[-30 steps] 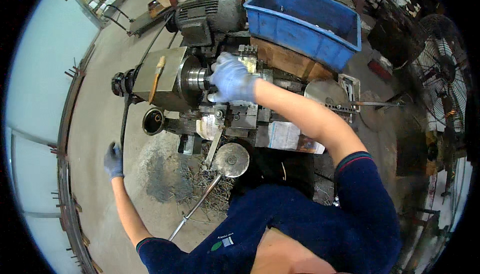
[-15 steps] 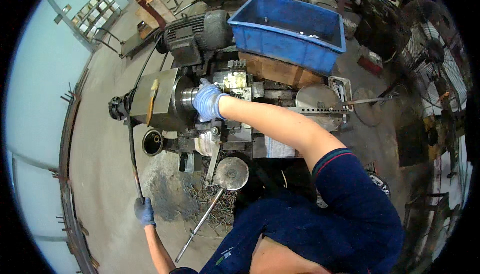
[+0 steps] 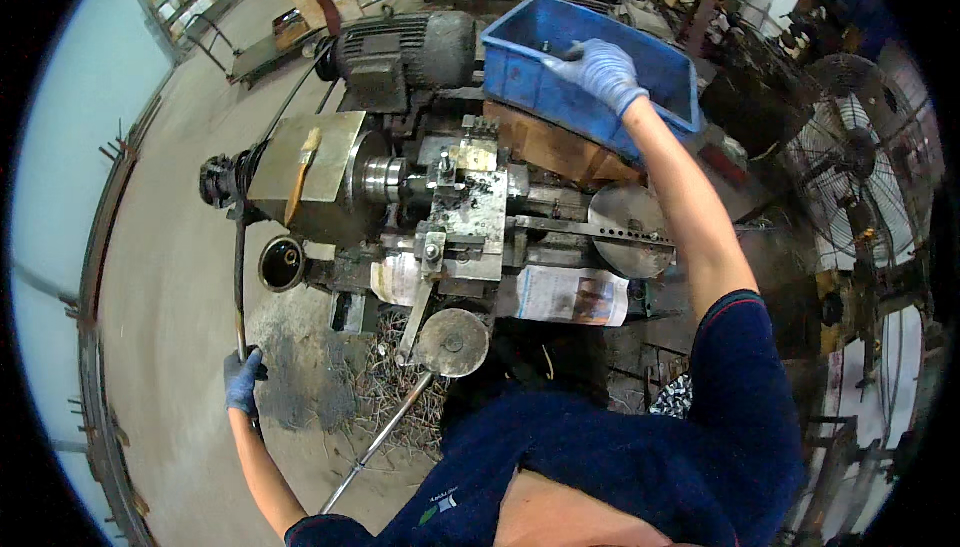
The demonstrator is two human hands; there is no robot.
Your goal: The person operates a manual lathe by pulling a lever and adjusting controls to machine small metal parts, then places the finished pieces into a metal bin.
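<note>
My left hand [image 3: 243,384], in a blue-grey glove, is closed round the lower end of a long dark lever [image 3: 240,277] that rises to the left end of the machine. My right hand [image 3: 603,73], in a striped blue and white glove, is over the blue plastic bin [image 3: 560,97]. Its thumb and forefinger look apart, and I make out nothing between them. A small metal part [image 3: 547,46] lies in the bin near the fingertips. In the middle stands a lathe-like machine, its bright spindle collar [image 3: 383,179] facing a tool slide [image 3: 470,212] strewn with dark chips.
A wooden-handled brush [image 3: 302,177] lies on the headstock cover. Behind it sits a large motor [image 3: 405,52]. A perforated bar [image 3: 590,231] juts right over a round plate [image 3: 625,237]. Metal shavings [image 3: 390,397] litter the floor below. A fan [image 3: 855,167] stands at the right.
My right hand has left the spindle collar and moved up and right to the blue bin. My left hand, still on the lever, has shifted slightly left and up in the picture.
</note>
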